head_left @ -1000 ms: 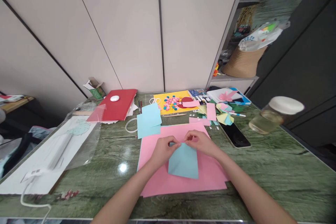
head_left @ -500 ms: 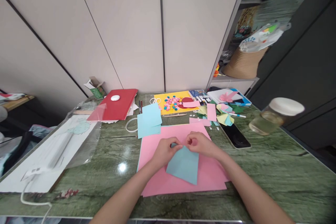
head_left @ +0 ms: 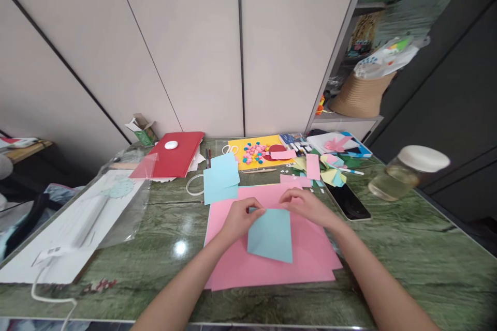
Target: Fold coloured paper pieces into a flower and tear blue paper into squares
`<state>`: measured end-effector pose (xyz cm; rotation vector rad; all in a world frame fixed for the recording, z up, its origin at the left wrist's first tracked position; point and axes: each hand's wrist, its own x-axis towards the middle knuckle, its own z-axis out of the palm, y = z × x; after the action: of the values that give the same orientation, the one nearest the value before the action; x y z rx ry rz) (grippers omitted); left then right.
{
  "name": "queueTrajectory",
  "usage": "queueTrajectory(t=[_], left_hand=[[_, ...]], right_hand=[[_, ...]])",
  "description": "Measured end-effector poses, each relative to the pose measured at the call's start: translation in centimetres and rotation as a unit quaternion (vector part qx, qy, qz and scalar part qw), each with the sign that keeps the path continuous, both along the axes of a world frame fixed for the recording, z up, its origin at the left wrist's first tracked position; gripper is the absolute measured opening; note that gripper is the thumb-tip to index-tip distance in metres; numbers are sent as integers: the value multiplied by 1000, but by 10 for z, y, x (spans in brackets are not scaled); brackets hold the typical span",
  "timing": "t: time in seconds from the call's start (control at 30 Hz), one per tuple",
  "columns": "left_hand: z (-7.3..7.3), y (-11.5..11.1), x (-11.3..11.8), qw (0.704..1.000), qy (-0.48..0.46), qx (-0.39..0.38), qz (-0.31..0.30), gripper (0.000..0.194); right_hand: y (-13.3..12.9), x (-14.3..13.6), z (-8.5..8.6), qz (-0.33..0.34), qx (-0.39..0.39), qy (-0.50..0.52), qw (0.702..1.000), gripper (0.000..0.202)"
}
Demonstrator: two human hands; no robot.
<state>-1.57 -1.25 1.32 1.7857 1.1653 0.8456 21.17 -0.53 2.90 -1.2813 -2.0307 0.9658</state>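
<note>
A light blue paper square (head_left: 271, 235) is over large pink sheets (head_left: 233, 269) in front of me. My left hand (head_left: 244, 218) pinches its upper left corner between thumb and fingers. By the upper right corner is my right hand (head_left: 305, 206), fingers curved and apart from the thumb, with nothing seen between them. More light blue sheets (head_left: 220, 186) lie behind the pink ones, beside a white tape ring (head_left: 194, 185).
Farther back are a red folder (head_left: 176, 158), yellow paper (head_left: 240, 146) with several small colored balls (head_left: 254, 152), and folded paper pieces (head_left: 334, 177). A phone (head_left: 351, 201) and a lidded jar (head_left: 404, 173) stand to the right.
The blue square has turned so its top edge is nearly level. My right hand has let go of it and opened slightly, moving right. My left hand has shifted slightly left.
</note>
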Motion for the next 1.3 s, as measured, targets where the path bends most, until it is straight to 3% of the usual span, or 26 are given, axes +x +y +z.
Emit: queueTrajectory(t=[0.33,0.53,0.67,0.97,1.13,1.3], left_hand=[[-9,-6,9,997,-29,-37,-63,10],[-7,-11,14,995,-36,-47,-75,8],[-5,-7,8,996,-43,-48,-63,9],[-8,20,-18,997,-54,-56,2,6],[-7,11,-5,998,-48,-52,-1,21],[-10,-7,9,999,9,-27,21,20]], right_hand=[[-10,-19,-7,44,2,-29,999,13],[-16,-30,-4,68,1,-31,997,13],[-14,-24,0,67,2,-23,998,13],[2,18,5,7,2,1,1000,24],[-1,1,0,19,-2,14,1000,20],[-4,-17,-9,11,18,18,1000,9]])
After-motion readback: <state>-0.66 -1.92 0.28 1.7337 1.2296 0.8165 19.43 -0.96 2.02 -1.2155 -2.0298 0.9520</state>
